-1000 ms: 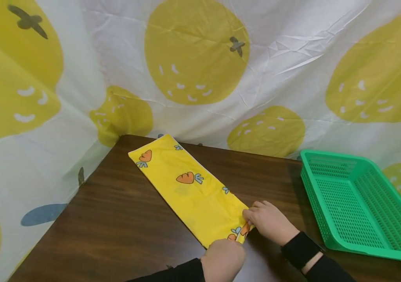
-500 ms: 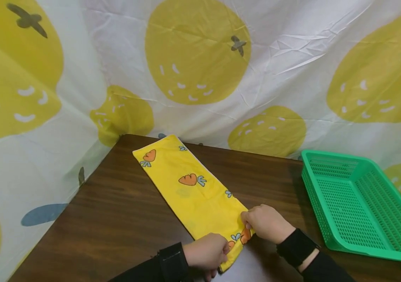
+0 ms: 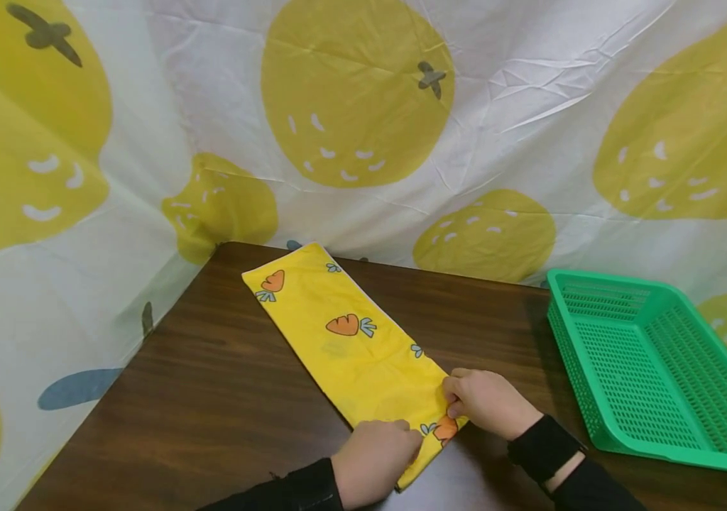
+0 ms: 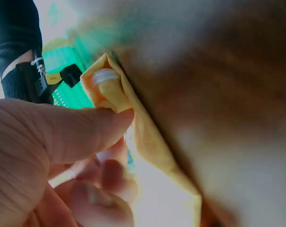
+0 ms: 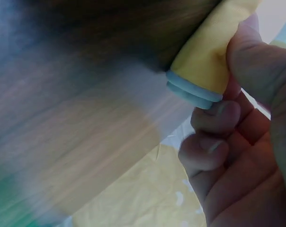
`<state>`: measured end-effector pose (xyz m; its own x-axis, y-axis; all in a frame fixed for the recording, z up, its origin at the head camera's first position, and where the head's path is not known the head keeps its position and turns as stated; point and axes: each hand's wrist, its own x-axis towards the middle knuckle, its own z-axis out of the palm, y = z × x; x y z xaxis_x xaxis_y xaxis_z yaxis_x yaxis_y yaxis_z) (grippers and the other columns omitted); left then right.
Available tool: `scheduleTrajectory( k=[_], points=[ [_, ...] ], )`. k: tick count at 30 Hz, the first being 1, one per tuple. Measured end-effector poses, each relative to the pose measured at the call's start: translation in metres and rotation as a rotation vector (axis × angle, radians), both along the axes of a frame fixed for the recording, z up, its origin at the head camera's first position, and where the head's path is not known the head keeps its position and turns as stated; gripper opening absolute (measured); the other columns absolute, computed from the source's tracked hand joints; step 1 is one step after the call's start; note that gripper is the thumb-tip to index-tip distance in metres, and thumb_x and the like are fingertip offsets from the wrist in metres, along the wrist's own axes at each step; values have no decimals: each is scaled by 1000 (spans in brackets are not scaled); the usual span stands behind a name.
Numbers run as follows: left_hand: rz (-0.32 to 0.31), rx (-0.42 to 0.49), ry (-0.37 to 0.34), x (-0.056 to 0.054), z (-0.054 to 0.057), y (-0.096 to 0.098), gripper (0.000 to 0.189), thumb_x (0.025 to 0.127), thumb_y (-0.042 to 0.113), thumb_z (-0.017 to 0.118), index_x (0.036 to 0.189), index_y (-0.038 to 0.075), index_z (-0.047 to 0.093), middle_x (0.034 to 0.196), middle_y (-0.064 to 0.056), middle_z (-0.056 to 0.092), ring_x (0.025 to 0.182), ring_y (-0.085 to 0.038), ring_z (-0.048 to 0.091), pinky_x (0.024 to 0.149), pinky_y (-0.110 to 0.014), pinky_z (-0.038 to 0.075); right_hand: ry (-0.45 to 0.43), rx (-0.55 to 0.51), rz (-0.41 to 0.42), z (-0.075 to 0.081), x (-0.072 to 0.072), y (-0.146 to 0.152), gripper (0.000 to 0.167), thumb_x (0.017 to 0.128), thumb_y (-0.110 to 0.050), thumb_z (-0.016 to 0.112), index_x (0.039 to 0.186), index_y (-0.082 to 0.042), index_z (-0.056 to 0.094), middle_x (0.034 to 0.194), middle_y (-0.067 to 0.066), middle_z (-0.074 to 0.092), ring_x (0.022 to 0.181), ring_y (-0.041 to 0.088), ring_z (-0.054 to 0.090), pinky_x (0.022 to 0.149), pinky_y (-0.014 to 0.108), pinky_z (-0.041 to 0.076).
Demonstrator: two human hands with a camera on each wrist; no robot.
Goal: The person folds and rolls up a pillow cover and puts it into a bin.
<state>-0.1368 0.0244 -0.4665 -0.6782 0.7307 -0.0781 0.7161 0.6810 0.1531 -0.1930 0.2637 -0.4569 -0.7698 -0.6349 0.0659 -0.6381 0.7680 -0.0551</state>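
A yellow cloth printed with orange carrots lies as a long folded strip slanting across the dark wooden table, its near end turned over. At that end's left corner, my left hand pinches the cloth between thumb and fingers. In the left wrist view the layered fold with a whitish edge shows just past the thumb. My right hand grips the right corner of the same end. Close up in the right wrist view, thumb and fingers hold the rolled edge, which ends in a pale grey hem.
To the right of my right hand stands a green plastic basket with slotted walls. A white curtain with big yellow fruit prints hangs behind and along the left of the table.
My left hand has shifted left along the near end, and that corner of the cloth now lies flatter. The strip has slid slightly right, while my right hand stays nearly in place.
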Motion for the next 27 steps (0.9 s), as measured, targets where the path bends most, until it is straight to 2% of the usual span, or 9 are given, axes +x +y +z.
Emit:
scheduleTrajectory(
  k=[3,4,6,8,11,15,19,22,27],
  points=[
    [-101,-44,125,7,8,0,6,98,23,77,93,27,77,79,13,62,64,-1,49,54,-23,40,-15,-13,5,-1,1,2,25,85,-19,88,86,-18,64,77,-9,49,66,5,44,63,22,42],
    [-120,-63,148,8,10,0,7,97,24,78,91,28,77,79,13,62,64,-1,49,53,-23,40,-15,-15,6,-1,1,2,24,85,-18,88,87,-18,64,78,-9,50,67,5,44,63,22,43],
    [-127,-72,139,9,11,0,12,95,30,78,84,26,76,74,14,60,62,-2,48,52,-23,39,-22,-17,1,0,3,3,22,87,-14,87,89,-17,65,79,-9,52,67,5,45,64,22,44],
    [-112,-73,103,10,13,1,22,95,39,78,79,24,73,71,13,58,61,-3,47,52,-24,38,-35,-22,-10,2,4,3,22,88,-9,86,90,-17,65,79,-8,54,68,5,46,65,23,45],
    [-67,-73,56,10,13,6,29,93,46,79,79,22,73,70,12,59,62,-4,49,54,-25,40,-44,-28,-17,4,5,1,25,88,-1,83,91,-17,64,80,-8,54,69,6,47,66,23,47],
    [-34,-101,70,14,15,10,17,96,35,79,88,20,75,73,9,63,64,-5,51,55,-26,43,-19,-22,4,3,7,-1,28,87,3,83,90,-18,64,81,-8,52,70,7,46,67,23,48],
    [-23,-77,92,22,14,12,16,97,23,77,84,18,69,68,8,60,60,-4,50,50,-26,42,17,-39,50,1,15,6,25,87,3,81,86,-18,68,84,-7,58,75,6,50,69,24,52],
    [-4,-77,72,22,12,14,17,95,23,79,84,18,68,67,7,59,57,-5,49,49,-26,41,28,-64,84,1,21,13,24,84,4,81,88,-18,73,90,-7,65,84,7,56,76,28,57],
    [33,-59,3,18,6,13,17,95,22,77,81,16,68,64,6,56,55,-6,48,49,-28,42,91,-59,135,0,23,20,31,75,0,92,97,-18,79,101,-8,74,100,13,64,90,35,60]
  ],
)
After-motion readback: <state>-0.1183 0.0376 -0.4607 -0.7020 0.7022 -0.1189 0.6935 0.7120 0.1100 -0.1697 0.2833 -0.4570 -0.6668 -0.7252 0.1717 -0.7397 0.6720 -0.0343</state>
